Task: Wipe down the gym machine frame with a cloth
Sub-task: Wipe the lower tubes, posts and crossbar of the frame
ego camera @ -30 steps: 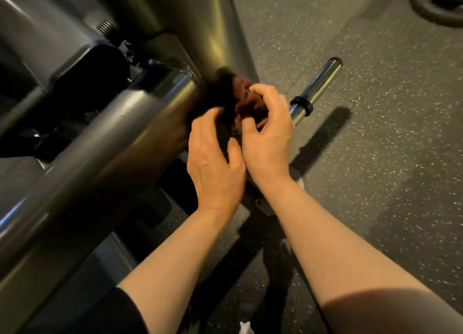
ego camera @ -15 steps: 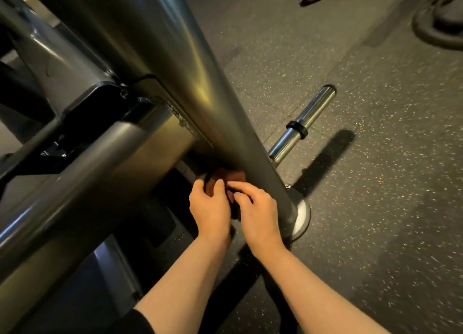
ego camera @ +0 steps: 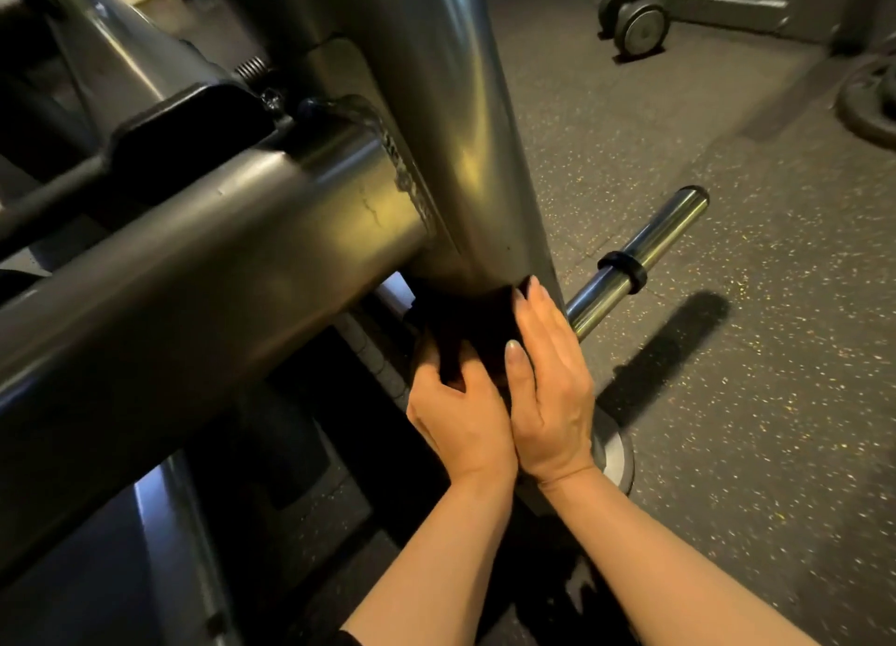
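Observation:
A thick grey steel post (ego camera: 436, 126) of the gym machine frame runs down the middle, with a fat grey cross tube (ego camera: 208, 267) welded into it from the left. A dark cloth (ego camera: 465, 320) is wrapped against the lower part of the post. My left hand (ego camera: 460, 417) grips the cloth from below, fingers curled into its folds. My right hand (ego camera: 548, 383) lies flat against the cloth and the post, fingers straight and pointing up. Much of the cloth is lost in shadow.
A chrome weight peg (ego camera: 640, 257) with a black collar sticks out to the right behind the post. Speckled rubber floor (ego camera: 727, 403) spreads to the right. A wheeled machine base (ego camera: 640, 24) and a weight plate (ego camera: 872, 102) lie at the far right.
Both hands slid the cloth down the post, then shifted a little up it. My right hand went from curled fingers to a flat palm on the cloth. The view came closer.

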Tool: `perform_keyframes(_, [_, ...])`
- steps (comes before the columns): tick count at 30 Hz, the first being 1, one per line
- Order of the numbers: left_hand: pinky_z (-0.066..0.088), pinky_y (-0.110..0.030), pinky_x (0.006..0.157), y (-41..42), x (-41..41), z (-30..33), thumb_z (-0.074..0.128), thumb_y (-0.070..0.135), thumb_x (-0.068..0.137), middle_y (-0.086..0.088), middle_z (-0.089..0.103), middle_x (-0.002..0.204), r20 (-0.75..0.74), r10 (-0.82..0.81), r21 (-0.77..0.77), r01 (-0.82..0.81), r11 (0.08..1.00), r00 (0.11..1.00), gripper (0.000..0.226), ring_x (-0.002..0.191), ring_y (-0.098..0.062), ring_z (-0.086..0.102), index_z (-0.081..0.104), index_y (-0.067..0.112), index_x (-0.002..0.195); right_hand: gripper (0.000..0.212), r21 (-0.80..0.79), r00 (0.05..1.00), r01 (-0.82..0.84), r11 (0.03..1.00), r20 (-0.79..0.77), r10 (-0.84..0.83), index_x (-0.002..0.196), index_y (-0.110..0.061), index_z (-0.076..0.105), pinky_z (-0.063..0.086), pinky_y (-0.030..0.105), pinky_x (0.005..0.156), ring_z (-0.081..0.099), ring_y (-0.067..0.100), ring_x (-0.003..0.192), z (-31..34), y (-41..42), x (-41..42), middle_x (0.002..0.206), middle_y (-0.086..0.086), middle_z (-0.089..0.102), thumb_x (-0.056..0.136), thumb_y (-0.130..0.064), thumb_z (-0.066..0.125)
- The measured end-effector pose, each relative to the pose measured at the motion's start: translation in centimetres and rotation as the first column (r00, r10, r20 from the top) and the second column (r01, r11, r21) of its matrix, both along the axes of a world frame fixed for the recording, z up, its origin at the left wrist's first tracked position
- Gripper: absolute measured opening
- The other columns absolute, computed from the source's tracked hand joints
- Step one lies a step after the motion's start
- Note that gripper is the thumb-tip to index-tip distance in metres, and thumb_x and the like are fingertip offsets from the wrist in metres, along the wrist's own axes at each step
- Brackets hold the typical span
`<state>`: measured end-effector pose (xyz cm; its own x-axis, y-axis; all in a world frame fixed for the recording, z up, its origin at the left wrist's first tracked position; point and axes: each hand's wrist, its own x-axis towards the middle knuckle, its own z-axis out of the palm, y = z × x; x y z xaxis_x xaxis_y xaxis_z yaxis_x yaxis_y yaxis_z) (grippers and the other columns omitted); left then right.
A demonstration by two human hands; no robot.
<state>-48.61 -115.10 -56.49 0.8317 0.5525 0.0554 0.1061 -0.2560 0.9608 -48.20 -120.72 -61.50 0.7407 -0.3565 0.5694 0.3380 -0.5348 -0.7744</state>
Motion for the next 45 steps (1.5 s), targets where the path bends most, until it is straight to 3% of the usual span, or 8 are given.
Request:
perform_keyframes(7, [0.048, -0.04, 0.097, 1.4, 1.4, -3.7, 0.062, 0.019, 0.086, -0.009, 0.07, 0.112, 0.208, -0.071, 0.007, 0.071, 0.997, 0.976, 0.034, 0.11, -0.021, 0.064, 0.069, 0.006, 0.117, 0.046, -0.224, 0.975, 0.104, 0.969, 0.216, -0.054, 0.136, 0.005, 0.046, 0.031, 0.041, 0.116, 0.039, 0.034, 0.139, -3.0, -0.2, 2.3, 0.146, 0.021, 0.041, 0.089, 0.005, 0.044])
perform_keyframes(12, [0.045, -0.021, 0.096, 1.9, 0.9, -10.5, 0.054, 0.037, 0.08, 0.003, 0.064, 0.114, 0.367, -0.117, 0.086, 0.092, 0.992, 0.923, 0.035, 0.107, -0.012, 0.061, 0.061, 0.026, 0.113, 0.044, -0.329, 0.937, 0.176, 0.928, 0.344, -0.056, 0.136, 0.007, 0.045, 0.031, 0.041, 0.116, 0.039, 0.037, 0.138, -5.4, -1.3, 4.2, 0.145, 0.025, 0.04, 0.094, -0.006, 0.039])
perform_keyframes(18, [0.042, -0.017, 0.1, 3.0, 4.9, -8.0, 0.054, 0.021, 0.089, -0.003, 0.063, 0.12, 0.602, -0.094, 0.17, -0.013, 0.985, 0.793, 0.034, 0.112, -0.009, 0.059, 0.067, 0.005, 0.116, 0.047, -0.411, 0.932, 0.228, 0.883, 0.355, -0.075, 0.138, 0.008, 0.042, 0.029, 0.041, 0.117, 0.032, 0.032, 0.143, -5.8, -1.5, 4.7, 0.148, 0.021, 0.036, 0.102, -0.018, 0.027])
perform_keyframes(23, [0.044, -0.019, 0.098, 3.1, 4.7, -9.8, 0.052, 0.025, 0.09, 0.001, 0.063, 0.121, 0.555, -0.101, 0.116, 0.043, 0.992, 0.826, 0.031, 0.112, -0.012, 0.061, 0.061, 0.021, 0.12, 0.046, -0.461, 0.925, 0.253, 0.85, 0.373, -0.074, 0.139, 0.006, 0.039, 0.028, 0.039, 0.118, 0.029, 0.03, 0.145, -6.0, -1.9, 4.9, 0.148, 0.019, 0.035, 0.1, -0.015, 0.027])
perform_keyframes(26, [0.04, -0.009, 0.097, 2.6, 2.5, -13.1, 0.052, 0.029, 0.088, -0.003, 0.066, 0.119, 0.457, -0.148, 0.147, 0.09, 0.985, 0.877, 0.035, 0.11, -0.009, 0.059, 0.064, 0.017, 0.12, 0.047, -0.458, 0.918, 0.274, 0.846, 0.388, -0.088, 0.138, 0.007, 0.041, 0.027, 0.039, 0.118, 0.031, 0.033, 0.143, -6.1, -1.8, 5.3, 0.147, 0.024, 0.038, 0.097, -0.011, 0.03])
perform_keyframes(32, [0.044, -0.022, 0.098, 1.1, 0.5, -10.8, 0.069, 0.022, 0.081, 0.004, 0.063, 0.124, 0.414, -0.121, 0.118, 0.079, 0.99, 0.902, 0.052, 0.113, 0.0, 0.054, 0.055, 0.027, 0.131, 0.051, -0.441, 0.953, 0.156, 0.884, 0.303, -0.017, 0.142, 0.003, 0.038, 0.027, 0.039, 0.118, 0.03, 0.033, 0.143, -5.1, -2.0, 4.1, 0.151, 0.016, 0.031, 0.092, -0.008, 0.04])
perform_keyframes(38, [0.035, -0.012, 0.103, 1.7, 3.5, -10.8, 0.065, 0.018, 0.083, -0.008, 0.059, 0.118, 0.556, -0.192, 0.295, 0.023, 0.955, 0.809, 0.044, 0.113, -0.02, 0.055, 0.063, 0.003, 0.124, 0.065, -0.109, 0.995, 0.002, 0.994, 0.096, 0.008, 0.149, -0.013, 0.023, 0.018, 0.032, 0.121, 0.02, 0.016, 0.148, -7.9, -2.3, 2.0, 0.159, 0.01, 0.022, 0.092, 0.011, 0.04])
perform_keyframes(45, [0.036, -0.014, 0.101, 0.3, 1.1, -15.5, 0.062, 0.018, 0.083, -0.014, 0.06, 0.114, 0.504, -0.209, 0.331, 0.036, 0.943, 0.838, 0.043, 0.109, -0.022, 0.054, 0.063, 0.005, 0.124, 0.063, -0.074, 0.998, 0.001, 0.997, 0.064, 0.004, 0.149, -0.017, 0.023, 0.018, 0.026, 0.12, 0.021, 0.016, 0.148, -9.3, -2.5, 2.2, 0.158, 0.011, 0.025, 0.094, 0.01, 0.04])
